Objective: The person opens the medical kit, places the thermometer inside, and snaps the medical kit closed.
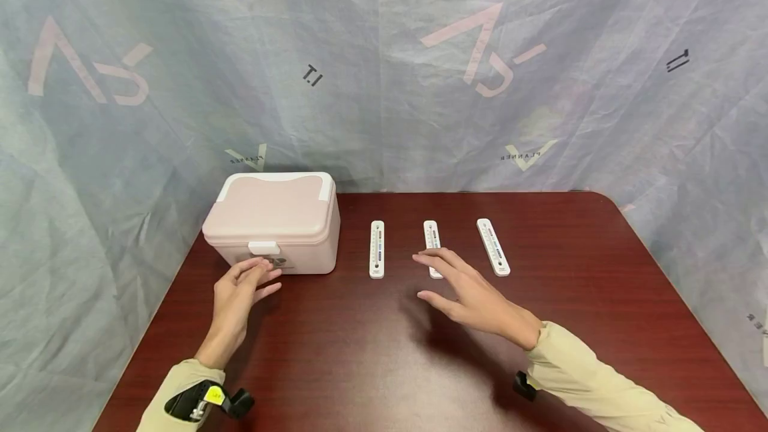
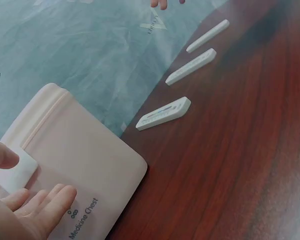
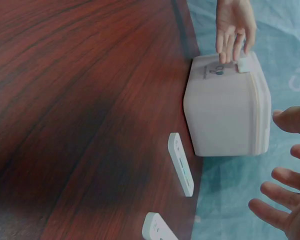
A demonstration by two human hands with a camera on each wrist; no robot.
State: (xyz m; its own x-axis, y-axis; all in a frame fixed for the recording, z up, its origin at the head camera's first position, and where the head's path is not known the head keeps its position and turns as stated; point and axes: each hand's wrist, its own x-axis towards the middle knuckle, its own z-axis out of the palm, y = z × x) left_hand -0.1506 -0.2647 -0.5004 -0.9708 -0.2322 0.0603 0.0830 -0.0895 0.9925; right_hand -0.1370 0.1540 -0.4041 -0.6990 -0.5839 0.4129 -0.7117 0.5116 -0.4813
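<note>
A pale pink medicine chest point(image 1: 270, 212) with a closed lid stands at the table's left rear, its white latch point(image 1: 264, 248) facing me. My left hand point(image 1: 237, 295) is right by that latch, fingers loosely bent and holding nothing; whether it touches the chest I cannot tell. Three white thermometers lie in a row to the right of the chest: a left one point(image 1: 377, 249), a middle one point(image 1: 432, 235) and a slanted right one point(image 1: 494, 247). Above the table my right hand point(image 1: 474, 295) hovers with spread fingers, partly hiding the middle thermometer in the head view.
The dark red wooden table point(image 1: 360, 352) has a rounded far right corner. Behind it and along its sides hangs a grey printed cloth point(image 1: 384, 85). Both forearms wear pale sleeves, with a black strap device point(image 1: 195, 402) on the left wrist.
</note>
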